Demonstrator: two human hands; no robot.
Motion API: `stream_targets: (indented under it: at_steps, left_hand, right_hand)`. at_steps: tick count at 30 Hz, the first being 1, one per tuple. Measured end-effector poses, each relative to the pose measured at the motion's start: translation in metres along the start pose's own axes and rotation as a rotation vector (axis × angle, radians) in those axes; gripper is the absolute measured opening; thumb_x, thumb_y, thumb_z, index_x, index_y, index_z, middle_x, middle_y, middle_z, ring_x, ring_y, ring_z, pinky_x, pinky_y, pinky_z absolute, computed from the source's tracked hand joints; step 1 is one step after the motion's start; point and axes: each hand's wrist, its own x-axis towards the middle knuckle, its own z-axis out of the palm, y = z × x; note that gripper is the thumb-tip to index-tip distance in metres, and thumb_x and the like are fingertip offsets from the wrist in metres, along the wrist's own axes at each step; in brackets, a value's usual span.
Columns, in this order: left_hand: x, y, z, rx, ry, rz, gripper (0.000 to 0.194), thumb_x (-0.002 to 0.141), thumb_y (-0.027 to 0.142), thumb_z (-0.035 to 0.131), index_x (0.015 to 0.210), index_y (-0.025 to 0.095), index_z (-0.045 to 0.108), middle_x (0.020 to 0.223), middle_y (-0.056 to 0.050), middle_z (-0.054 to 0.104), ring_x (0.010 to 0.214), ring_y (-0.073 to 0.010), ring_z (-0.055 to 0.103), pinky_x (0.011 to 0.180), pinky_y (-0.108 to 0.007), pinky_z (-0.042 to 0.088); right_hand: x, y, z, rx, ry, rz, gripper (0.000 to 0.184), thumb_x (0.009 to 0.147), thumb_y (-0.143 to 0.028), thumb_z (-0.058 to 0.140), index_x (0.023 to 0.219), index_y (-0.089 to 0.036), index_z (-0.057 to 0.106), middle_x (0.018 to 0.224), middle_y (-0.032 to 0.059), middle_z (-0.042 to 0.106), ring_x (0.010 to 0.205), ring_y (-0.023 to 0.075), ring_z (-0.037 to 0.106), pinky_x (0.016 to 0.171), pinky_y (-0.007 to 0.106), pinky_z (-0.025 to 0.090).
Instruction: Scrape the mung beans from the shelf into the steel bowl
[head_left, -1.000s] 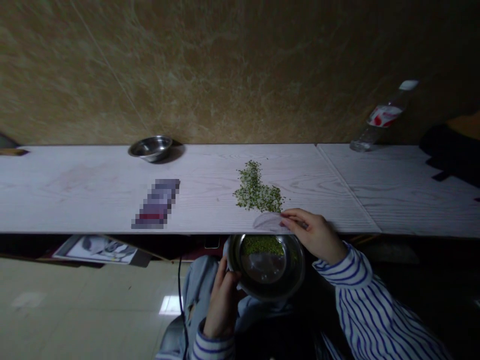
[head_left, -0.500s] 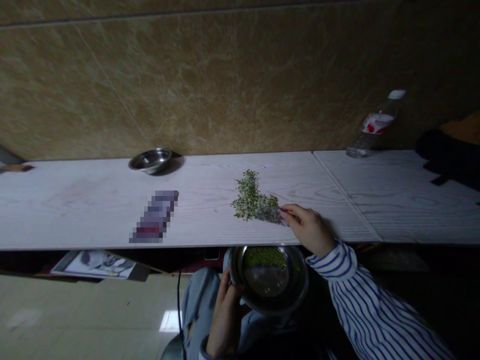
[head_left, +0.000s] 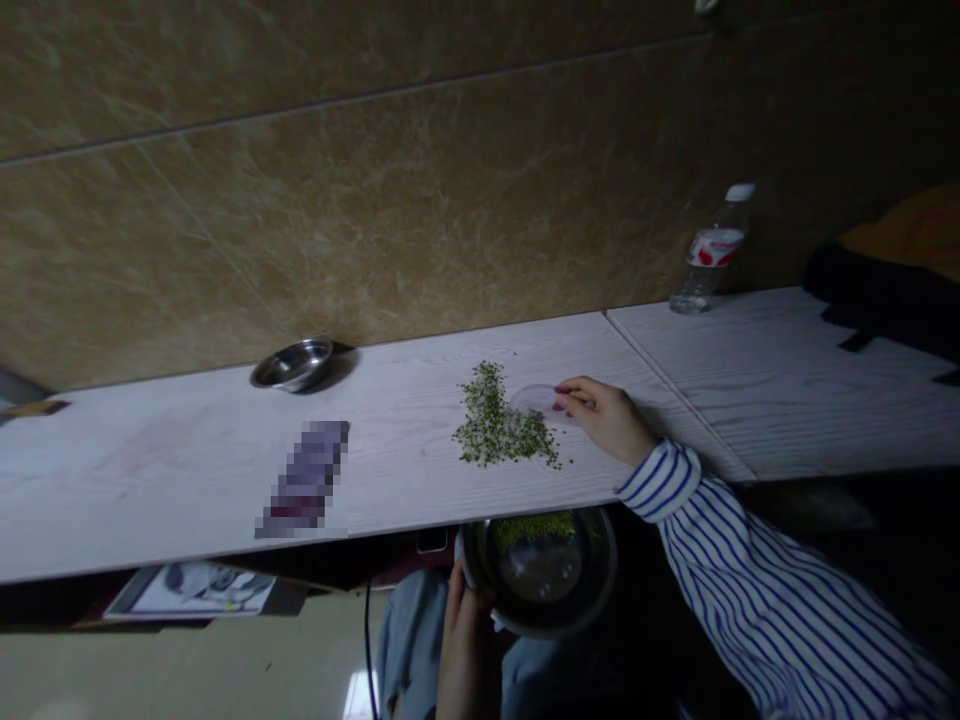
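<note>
Shadowed left hand (head_left: 466,625) grips bowl (head_left: 559,612); right hand (head_left: 606,418) pinches seemingly plastic piece (head_left: 534,398).

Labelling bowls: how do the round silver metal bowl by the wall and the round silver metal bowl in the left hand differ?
Size: the wall bowl looks smaller than the held bowl.
Place: the wall bowl rests on the white tabletop; the left hand grips the held bowl.
Contents: green grains show in the held bowl, only bare metal in the wall bowl.
Both: open, shiny.

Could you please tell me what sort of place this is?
Some indoor room, perhaps a kitchen or dining area: a white wood-grain counter runs along a marbled wall, with a small metal bowl on it.
</note>
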Motion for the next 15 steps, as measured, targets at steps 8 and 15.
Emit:
stream_targets:
  at_steps: [8,15]
  left_hand:
    - [-0.011,0.009,0.013,-0.067,-0.04,-0.031,0.063,0.082,0.034,0.058,0.142,0.028,0.04,0.146,-0.011,0.044,0.135,-0.0341,0.035,0.088,-0.039,0.048]
    - [-0.015,0.014,0.016,-0.062,-0.082,-0.044,0.054,0.084,0.03,0.054,0.136,0.023,0.044,0.14,-0.013,0.049,0.127,-0.0325,0.043,0.089,-0.04,0.048]
  right_hand:
    - [0.022,0.04,-0.009,0.025,0.109,0.128,0.008,0.078,-0.018,0.058,0.084,-0.019,0.062,0.073,0.0052,0.074,0.074,0.0196,0.072,0.069,0.031,0.055]
    - [0.011,0.038,-0.005,0.048,0.028,0.183,0.003,0.077,-0.021,0.06,0.08,-0.02,0.061,0.07,0.005,0.073,0.069,0.0203,0.071,0.064,0.031,0.055]
